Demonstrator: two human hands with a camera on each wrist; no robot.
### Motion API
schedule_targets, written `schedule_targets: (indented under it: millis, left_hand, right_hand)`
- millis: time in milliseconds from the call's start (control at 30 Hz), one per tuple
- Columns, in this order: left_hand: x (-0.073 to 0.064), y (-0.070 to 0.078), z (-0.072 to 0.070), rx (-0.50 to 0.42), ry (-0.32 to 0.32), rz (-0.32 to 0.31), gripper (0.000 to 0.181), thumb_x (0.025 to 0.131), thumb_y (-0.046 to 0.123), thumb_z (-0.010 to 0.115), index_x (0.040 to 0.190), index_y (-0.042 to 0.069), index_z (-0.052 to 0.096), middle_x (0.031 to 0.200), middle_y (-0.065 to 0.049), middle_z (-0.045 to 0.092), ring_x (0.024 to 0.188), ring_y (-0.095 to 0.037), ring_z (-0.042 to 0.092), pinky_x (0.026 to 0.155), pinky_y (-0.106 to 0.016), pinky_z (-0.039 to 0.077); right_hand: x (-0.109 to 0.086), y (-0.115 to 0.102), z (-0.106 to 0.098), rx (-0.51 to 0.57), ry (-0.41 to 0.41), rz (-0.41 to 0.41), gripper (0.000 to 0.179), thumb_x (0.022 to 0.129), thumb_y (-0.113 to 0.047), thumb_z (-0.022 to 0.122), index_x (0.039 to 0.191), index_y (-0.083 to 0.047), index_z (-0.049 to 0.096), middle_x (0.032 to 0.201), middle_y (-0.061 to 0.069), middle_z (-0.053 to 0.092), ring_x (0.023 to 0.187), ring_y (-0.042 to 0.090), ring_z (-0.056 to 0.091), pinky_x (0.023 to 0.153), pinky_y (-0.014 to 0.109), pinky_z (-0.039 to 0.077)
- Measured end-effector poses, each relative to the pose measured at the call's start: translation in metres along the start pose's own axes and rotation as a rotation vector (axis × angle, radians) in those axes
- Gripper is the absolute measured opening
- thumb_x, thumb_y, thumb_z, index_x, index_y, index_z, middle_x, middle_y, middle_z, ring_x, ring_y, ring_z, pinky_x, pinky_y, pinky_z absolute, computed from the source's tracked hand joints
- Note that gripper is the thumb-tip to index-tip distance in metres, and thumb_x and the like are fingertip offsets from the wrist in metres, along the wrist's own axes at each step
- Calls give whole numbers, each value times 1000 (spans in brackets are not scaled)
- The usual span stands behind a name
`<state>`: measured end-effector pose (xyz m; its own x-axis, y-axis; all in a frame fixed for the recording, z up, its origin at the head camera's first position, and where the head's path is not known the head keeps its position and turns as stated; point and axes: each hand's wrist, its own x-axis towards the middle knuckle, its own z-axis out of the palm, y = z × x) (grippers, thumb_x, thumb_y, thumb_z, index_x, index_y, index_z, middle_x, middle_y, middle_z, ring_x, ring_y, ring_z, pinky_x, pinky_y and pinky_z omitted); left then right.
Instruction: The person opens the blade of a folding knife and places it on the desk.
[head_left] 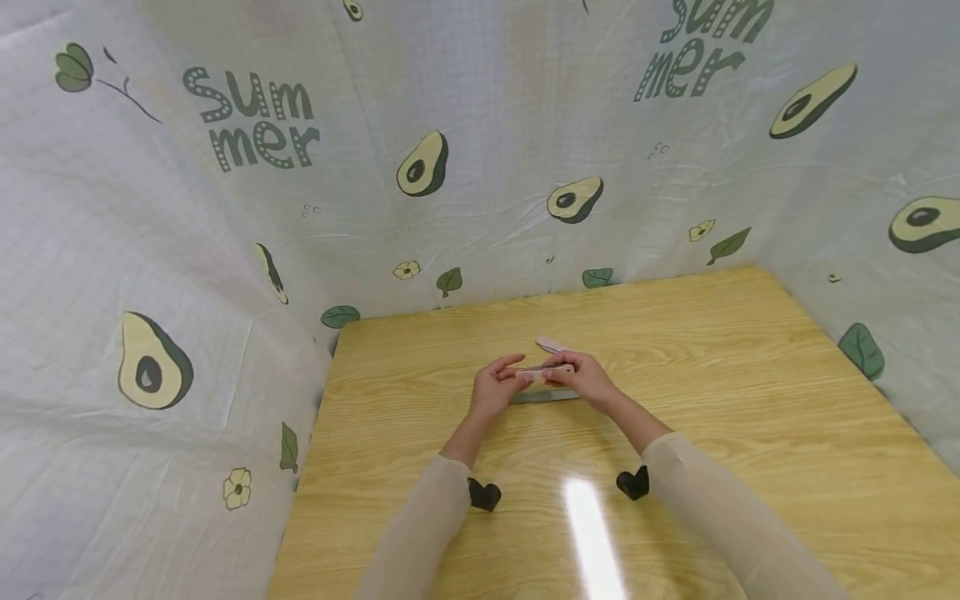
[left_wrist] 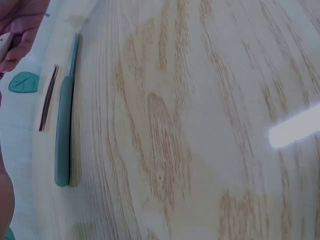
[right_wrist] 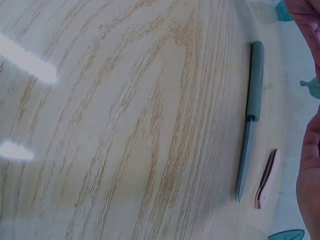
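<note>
Both hands are together above the table in the head view. A slim pink piece (head_left: 534, 375), seemingly a folding knife, spans the gap between them, with a dark strip along its upper edge and a dark dot near its right end. My left hand (head_left: 491, 390) pinches its left end, with the index finger extended above. The right hand (head_left: 585, 382) grips the other end with thumb and fingers. Below them lies a knife with a grey-green handle (right_wrist: 256, 82), its blade pointing right in the head view. Fingers partly hide the pink piece.
Beyond the hands, another slim pink piece (head_left: 551, 344) with a dark edge lies on the wooden table (head_left: 420, 358). An avocado-print cloth (head_left: 495, 242) hangs along the back and sides. Bright light reflects off the tabletop near the forearms.
</note>
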<state>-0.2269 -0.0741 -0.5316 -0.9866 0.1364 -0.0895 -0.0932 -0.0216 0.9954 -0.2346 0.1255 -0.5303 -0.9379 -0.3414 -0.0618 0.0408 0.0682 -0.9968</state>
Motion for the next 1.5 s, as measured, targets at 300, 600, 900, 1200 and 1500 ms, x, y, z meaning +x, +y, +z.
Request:
schedule_targets:
  millis: [300,600,900,1200,1500]
  left_hand:
    - [-6,-1,-8,106,-121,-9,50,88,14,71,134,4,56,105,-16,73,90,-15,72,91,-47,54]
    - [-6,-2,-9,122,-95,-3,50,88,17,71,134,5,56,102,-13,74,84,-9,70,88,-45,56]
    - [-6,4,-7,105,-85,-46,48,87,13,72,133,13,60,105,-15,73,88,-13,72,88,-43,56]
    - [-7,-3,-10,150,-48,-61,42,86,18,73,127,16,65,103,-12,74,89,-17,73,84,-35,58]
    - [-7,-6,-12,140,-72,-68,42,86,18,74,127,14,65,103,-13,74,89,-18,73,87,-39,57]
  right_hand:
    - [0,-16,5,-210,-57,-10,20,94,-15,64,103,1,71,102,16,71,86,15,63,81,45,54]
    - [3,-6,8,-277,65,-33,21,93,-24,66,99,-5,74,102,10,71,86,12,57,70,26,49]
    - [4,-5,7,-141,181,-4,32,91,-27,69,102,3,72,87,-8,69,79,9,57,64,20,49]
    - [9,-16,4,-295,51,-76,25,92,-30,66,105,-8,71,101,7,70,85,12,58,69,23,48]
    - [15,-33,-1,-433,-101,-145,18,92,-17,67,104,-4,73,96,12,73,71,6,58,62,20,49]
